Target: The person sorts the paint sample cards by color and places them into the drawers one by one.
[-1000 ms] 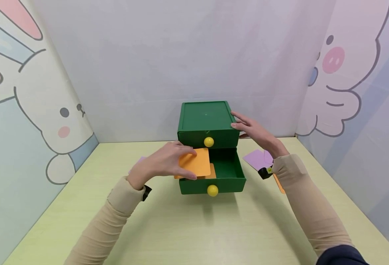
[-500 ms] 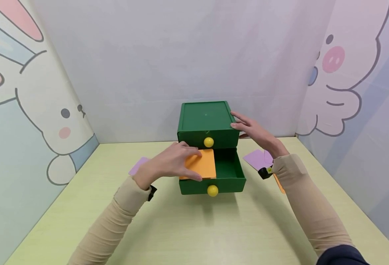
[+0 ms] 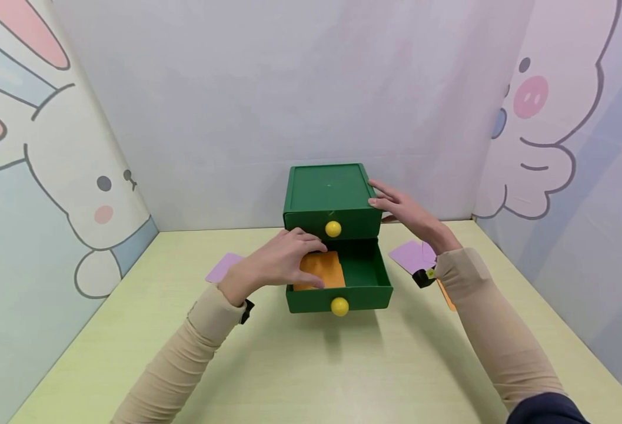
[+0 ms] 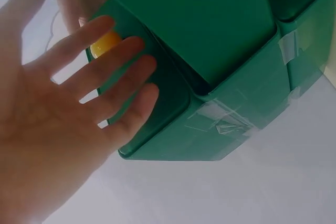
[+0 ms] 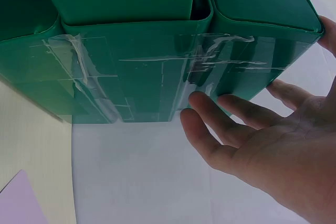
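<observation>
A green drawer cabinet stands at the back of the table, its lower drawer pulled out and the drawer above it closed. Orange cards lie inside the left part of the pulled-out drawer. Over them is my left hand, thumb and fingers spread apart and gripping nothing; its fingers look loosely extended in the left wrist view. My right hand rests its fingertips against the cabinet's upper right edge. Seen from the right wrist, its fingers lie along the taped side.
Yellow round knobs sit on the upper drawer and lower drawer front. A purple card lies left of the cabinet. On the right are another purple card and an orange card, partly behind my right sleeve. Printed curtain walls surround the table.
The orange cards went from my left hand's hold, above the drawer front, down into the drawer. My left hand shifted slightly right and let go. My right hand stayed put.
</observation>
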Available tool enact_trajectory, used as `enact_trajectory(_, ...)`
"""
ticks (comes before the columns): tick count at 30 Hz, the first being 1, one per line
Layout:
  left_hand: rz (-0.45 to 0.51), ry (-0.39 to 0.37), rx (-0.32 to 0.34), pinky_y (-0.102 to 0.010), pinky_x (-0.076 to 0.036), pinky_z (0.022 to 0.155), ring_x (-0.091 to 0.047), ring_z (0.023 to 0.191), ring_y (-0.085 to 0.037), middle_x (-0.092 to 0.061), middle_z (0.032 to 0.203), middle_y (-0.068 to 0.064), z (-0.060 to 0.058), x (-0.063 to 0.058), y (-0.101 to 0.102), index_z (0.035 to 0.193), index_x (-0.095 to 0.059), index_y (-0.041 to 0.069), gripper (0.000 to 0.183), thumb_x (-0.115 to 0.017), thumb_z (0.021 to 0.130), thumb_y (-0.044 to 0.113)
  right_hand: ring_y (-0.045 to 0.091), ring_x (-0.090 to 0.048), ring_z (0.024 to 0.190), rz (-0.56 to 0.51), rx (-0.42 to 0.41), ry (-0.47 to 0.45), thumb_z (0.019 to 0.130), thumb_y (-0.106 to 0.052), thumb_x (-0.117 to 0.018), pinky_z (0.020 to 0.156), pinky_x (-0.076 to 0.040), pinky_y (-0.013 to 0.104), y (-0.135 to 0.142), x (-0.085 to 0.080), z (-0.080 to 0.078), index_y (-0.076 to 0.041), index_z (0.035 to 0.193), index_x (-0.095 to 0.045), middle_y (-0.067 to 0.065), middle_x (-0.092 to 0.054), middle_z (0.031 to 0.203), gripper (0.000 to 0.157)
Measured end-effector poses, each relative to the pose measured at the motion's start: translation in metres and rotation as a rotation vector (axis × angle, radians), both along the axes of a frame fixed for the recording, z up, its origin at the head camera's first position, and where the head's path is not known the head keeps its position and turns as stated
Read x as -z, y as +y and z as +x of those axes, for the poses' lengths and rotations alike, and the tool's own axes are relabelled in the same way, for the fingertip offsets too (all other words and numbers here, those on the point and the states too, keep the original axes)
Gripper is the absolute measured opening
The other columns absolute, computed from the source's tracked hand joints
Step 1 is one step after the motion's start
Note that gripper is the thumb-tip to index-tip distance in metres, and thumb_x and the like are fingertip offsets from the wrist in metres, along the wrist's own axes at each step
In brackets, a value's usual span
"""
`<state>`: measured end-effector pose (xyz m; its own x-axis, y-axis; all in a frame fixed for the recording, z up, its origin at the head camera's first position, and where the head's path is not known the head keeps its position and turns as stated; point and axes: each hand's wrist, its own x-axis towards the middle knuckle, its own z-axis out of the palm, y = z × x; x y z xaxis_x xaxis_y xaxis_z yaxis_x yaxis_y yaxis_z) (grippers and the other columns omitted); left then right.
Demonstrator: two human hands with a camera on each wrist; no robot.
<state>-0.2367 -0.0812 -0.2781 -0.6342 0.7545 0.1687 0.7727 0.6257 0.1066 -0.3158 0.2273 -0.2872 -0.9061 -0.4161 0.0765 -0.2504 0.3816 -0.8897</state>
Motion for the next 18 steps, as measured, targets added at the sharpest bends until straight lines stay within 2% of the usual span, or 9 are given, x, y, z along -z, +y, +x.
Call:
enact_trajectory(2, 0.06, 0.018, 0.021, -0.037, -0.047, 0.095, -0.056, 0.111, -0.023, -0.067, 0.122, -0.003, -0.002, -0.001, -0.003, 0.119, -0.067, 0.012, 0.055, -0.075, 0.08, 0.048, 0.034, -0.035, 0.141, 0.002, -0.001, 0.001, 0.098, -0.048, -0.049, 0.11, -0.036, 0.057, 0.0, 0.0, 0.0, -0.035, 0.155, -0.015, 0.0, -0.012, 0.163, 0.067)
enact_trajectory(3, 0.123, 0.028, 0.031, -0.036, -0.048, 0.094, -0.057, 0.108, -0.022, -0.068, 0.119, -0.004, -0.003, -0.002, -0.005, 0.117, -0.067, 0.01, 0.051, -0.075, 0.081, 0.044, 0.034, -0.035, 0.14, 0.003, -0.002, 0.001, 0.098, -0.048, -0.049, 0.11, -0.036, 0.057, 0.0, -0.001, 0.0, -0.035, 0.155, -0.015, 0.001, -0.012, 0.163, 0.067)
enact_trajectory(6, 0.389, 0.106, 0.067, -0.037, -0.05, 0.091, -0.06, 0.102, -0.023, -0.07, 0.109, -0.009, -0.012, -0.007, -0.011, 0.108, -0.069, 0.003, 0.036, -0.075, 0.084, 0.029, 0.034, -0.035, 0.14, 0.015, -0.004, -0.002, 0.098, -0.048, -0.048, 0.11, -0.035, 0.057, 0.001, -0.002, 0.001, -0.036, 0.155, -0.015, 0.002, -0.013, 0.163, 0.067)
enact_trajectory(8, 0.579, 0.166, 0.059, -0.04, -0.049, 0.092, -0.06, 0.103, -0.026, -0.069, 0.107, -0.014, -0.023, -0.011, -0.015, 0.105, -0.069, -0.001, 0.029, -0.073, 0.086, 0.021, 0.034, -0.033, 0.141, 0.032, -0.002, 0.003, 0.099, -0.048, -0.047, 0.11, -0.035, 0.058, 0.002, -0.004, 0.002, -0.035, 0.155, -0.014, 0.004, -0.013, 0.163, 0.066)
enact_trajectory(10, 0.706, 0.176, 0.002, -0.043, -0.046, 0.096, -0.056, 0.112, -0.028, -0.066, 0.117, -0.016, -0.036, -0.014, -0.02, 0.111, -0.067, -0.001, 0.033, -0.07, 0.089, 0.023, 0.035, -0.031, 0.143, 0.057, 0.013, 0.017, 0.099, -0.049, -0.044, 0.11, -0.034, 0.059, 0.005, -0.006, 0.003, -0.034, 0.155, -0.014, 0.005, -0.016, 0.163, 0.065)
enact_trajectory(12, 0.759, 0.105, -0.075, -0.046, -0.043, 0.102, -0.049, 0.126, -0.027, -0.058, 0.133, -0.014, -0.048, -0.015, -0.026, 0.123, -0.063, 0.004, 0.041, -0.066, 0.092, 0.03, 0.035, -0.029, 0.144, 0.104, 0.044, 0.052, 0.099, -0.051, -0.042, 0.111, -0.031, 0.061, 0.011, -0.007, 0.005, -0.033, 0.155, -0.014, 0.007, -0.018, 0.162, 0.065)
enact_trajectory(15, 0.743, -0.097, -0.153, -0.046, -0.038, 0.11, -0.036, 0.141, -0.024, -0.041, 0.152, -0.006, -0.064, -0.01, -0.033, 0.14, -0.051, 0.013, 0.054, -0.057, 0.095, 0.042, 0.039, -0.029, 0.144, 0.224, 0.097, 0.119, 0.099, -0.053, -0.043, 0.11, -0.029, 0.064, 0.023, -0.004, 0.012, -0.029, 0.156, -0.015, 0.01, -0.021, 0.161, 0.068)
enact_trajectory(18, 0.699, -0.261, -0.164, -0.045, -0.035, 0.114, -0.031, 0.145, -0.023, -0.03, 0.158, -0.003, -0.076, -0.001, -0.038, 0.148, -0.041, 0.018, 0.058, -0.052, 0.097, 0.044, 0.044, -0.033, 0.139, 0.382, 0.108, 0.186, 0.096, -0.051, -0.05, 0.108, -0.03, 0.067, 0.039, 0.004, 0.023, -0.018, 0.155, -0.02, 0.016, -0.025, 0.159, 0.074)
